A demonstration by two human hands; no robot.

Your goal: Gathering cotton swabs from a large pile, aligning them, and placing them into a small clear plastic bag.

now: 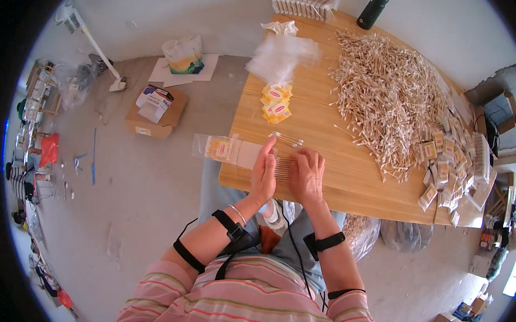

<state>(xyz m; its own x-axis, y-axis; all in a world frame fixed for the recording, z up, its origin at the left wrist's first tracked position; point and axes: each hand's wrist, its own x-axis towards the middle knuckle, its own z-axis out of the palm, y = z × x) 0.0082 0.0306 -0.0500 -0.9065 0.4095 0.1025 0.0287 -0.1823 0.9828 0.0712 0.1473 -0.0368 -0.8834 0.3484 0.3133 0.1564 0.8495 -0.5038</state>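
Note:
A row of cotton swabs [283,169] lies between my two hands near the table's front edge. My left hand [263,171] is held on edge against one end of the row, its fingers stretched out. Curled fingers of my right hand [307,173] grip the other end; its fingertips are partly hidden. Just left of my left hand is a clear packet of swabs with a yellow label [220,149], beside a pale strip [247,154]. Several loose swabs [288,139] lie just beyond my fingers.
A large heap of swabs [382,91] covers the wooden table's [312,117] far right, with filled packets [445,166] beside it. Yellow labels [276,103] and clear bags [283,55] lie farther back. A dark bottle [372,10] stands at the far edge. A cardboard box [156,119] sits on the floor.

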